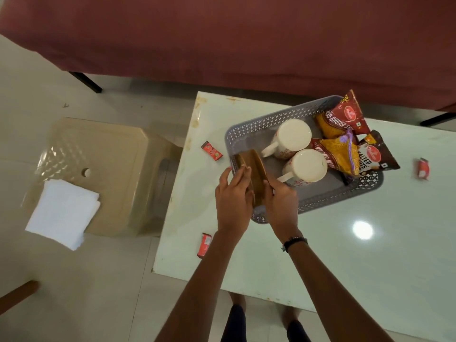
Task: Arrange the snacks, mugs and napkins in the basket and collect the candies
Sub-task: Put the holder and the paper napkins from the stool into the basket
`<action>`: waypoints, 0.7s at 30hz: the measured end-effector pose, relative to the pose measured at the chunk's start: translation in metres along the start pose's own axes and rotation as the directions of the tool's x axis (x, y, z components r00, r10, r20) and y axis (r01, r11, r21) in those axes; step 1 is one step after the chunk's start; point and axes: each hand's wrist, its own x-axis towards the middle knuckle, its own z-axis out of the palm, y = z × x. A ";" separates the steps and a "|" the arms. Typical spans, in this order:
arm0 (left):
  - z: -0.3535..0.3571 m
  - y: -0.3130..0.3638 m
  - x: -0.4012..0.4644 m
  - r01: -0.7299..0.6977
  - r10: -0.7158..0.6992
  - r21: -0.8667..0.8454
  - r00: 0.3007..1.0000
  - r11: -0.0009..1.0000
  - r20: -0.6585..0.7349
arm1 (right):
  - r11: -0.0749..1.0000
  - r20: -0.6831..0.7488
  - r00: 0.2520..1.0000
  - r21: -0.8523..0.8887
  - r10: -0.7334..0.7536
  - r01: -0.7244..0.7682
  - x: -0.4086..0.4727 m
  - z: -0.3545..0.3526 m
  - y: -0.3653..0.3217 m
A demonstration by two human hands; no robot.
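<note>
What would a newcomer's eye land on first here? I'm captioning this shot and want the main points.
Both hands, left and right, hold brown wooden pieces upright at the near-left corner of a grey basket on the pale table. Inside it stand two white mugs upside down beside bright snack packets. Red candies lie scattered on the table.

Brown holder [251,174] gripped by left hand [233,196] and right hand [281,201] at grey basket [249,130] corner, mugs [293,137] and snack packets [343,154] inside, red candies [211,150] scattered on table [345,243], white napkins [63,211] on stool [111,144]
</note>
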 end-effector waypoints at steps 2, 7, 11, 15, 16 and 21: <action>-0.002 0.000 0.003 -0.006 0.006 0.006 1.000 1.000 0.023 | 0.998 -0.017 0.998 -0.013 -0.064 0.064 0.002 -0.003 -0.003; -0.007 -0.002 0.006 -0.050 0.047 0.040 0.996 0.998 0.082 | 0.996 -0.034 0.997 -0.049 -0.074 0.072 0.004 -0.003 -0.007; -0.013 -0.005 0.003 -0.014 0.016 -0.047 0.999 0.999 0.042 | 0.992 -0.076 0.995 -0.108 -0.068 0.059 -0.003 -0.005 -0.018; -0.041 -0.026 -0.010 0.099 -0.141 -0.220 0.973 0.970 -0.184 | 0.987 -0.130 0.979 -0.057 -0.158 0.152 -0.010 -0.003 -0.053; -0.049 -0.038 -0.014 0.120 -0.173 -0.236 0.960 0.964 -0.219 | 0.983 -0.115 0.977 -0.020 -0.181 0.180 -0.013 0.001 -0.065; -0.087 -0.117 -0.044 0.236 -0.298 -0.231 0.910 0.944 -0.289 | 0.945 0.071 0.946 0.111 -0.317 0.308 -0.034 0.051 -0.125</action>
